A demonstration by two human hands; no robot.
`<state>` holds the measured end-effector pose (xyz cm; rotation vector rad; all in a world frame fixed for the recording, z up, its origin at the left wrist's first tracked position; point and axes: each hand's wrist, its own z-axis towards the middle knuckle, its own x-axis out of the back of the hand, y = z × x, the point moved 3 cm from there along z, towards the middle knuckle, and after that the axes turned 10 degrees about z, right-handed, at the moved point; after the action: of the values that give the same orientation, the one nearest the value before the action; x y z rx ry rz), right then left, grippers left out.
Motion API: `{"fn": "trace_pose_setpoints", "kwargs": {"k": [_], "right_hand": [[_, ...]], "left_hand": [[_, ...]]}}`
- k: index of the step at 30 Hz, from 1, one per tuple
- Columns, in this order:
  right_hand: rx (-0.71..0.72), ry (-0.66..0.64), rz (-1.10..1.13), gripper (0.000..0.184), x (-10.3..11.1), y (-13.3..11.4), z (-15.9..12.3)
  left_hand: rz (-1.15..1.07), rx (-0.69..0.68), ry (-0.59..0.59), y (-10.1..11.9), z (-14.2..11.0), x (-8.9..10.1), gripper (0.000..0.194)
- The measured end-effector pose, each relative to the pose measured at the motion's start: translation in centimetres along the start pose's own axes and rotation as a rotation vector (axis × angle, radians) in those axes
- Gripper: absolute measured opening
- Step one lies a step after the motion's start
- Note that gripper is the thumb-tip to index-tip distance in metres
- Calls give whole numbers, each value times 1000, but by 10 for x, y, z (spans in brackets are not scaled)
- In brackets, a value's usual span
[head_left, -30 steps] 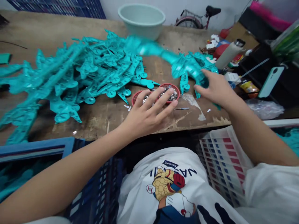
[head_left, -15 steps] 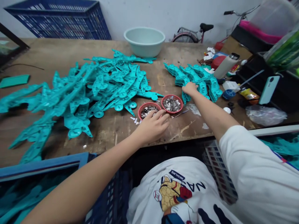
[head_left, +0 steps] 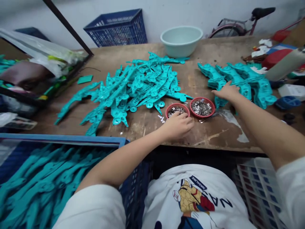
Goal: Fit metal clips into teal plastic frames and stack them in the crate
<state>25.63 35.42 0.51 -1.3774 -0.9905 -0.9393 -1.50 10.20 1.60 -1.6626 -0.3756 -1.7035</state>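
Note:
My left hand point(head_left: 178, 126) is at the front rim of the left red basket point(head_left: 167, 117), which holds small metal clips point(head_left: 175, 110). Its fingers are bent and closed, the tips partly hidden, and I cannot make out what is in them. My right hand point(head_left: 227, 92) reaches to stacked teal plastic parts point(head_left: 238, 76) on the right. Thumb and forefinger are spread, touching or just above the nearest stack. Beside the left basket stands a second red basket point(head_left: 213, 111) of shiny metal pieces point(head_left: 201, 107). Left of both lies a large heap of teal parts point(head_left: 143, 79).
A pale green basin point(head_left: 181, 43) and a blue crate point(head_left: 116, 28) stand at the back. A blue-edged crate point(head_left: 64, 140) full of teal parts is at the lower left. A bottle point(head_left: 284, 65) and clutter are on the right, a shelf frame point(head_left: 69, 28) on the left.
The view has turned left, so everything appears further right. My right hand's thumb and forefinger are more spread at the teal stack. My left hand stays at the left basket.

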Motion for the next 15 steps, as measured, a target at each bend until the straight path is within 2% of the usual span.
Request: {"fn": "trace_pose_setpoints", "kwargs": {"k": [2,3,6,7,8,11,13,15], "right_hand": [[-26,-44,-15,112,9,5,-21],[19,-73,-25,111,12,8,-36],[291,-186,6,107,16,18,-101],[379,-223,51,107,16,23,-126],[446,-268,102,105,16,28,-150],[514,-474,215,107,13,45,-203],[496,-552,249,105,11,56,-217],[480,-549,270,102,11,65,-217]], "left_hand": [[-5,163,-54,-27,-1,-3,30],[-2,289,-74,-48,-5,-5,33],[45,775,-92,-131,-32,-6,44],[64,916,-87,-159,-46,-5,44],[81,996,-85,-183,-59,-4,43],[65,1069,-120,-234,-91,2,49],[42,1065,-151,-255,-101,12,53],[46,1022,-152,-274,-100,30,63]]}}
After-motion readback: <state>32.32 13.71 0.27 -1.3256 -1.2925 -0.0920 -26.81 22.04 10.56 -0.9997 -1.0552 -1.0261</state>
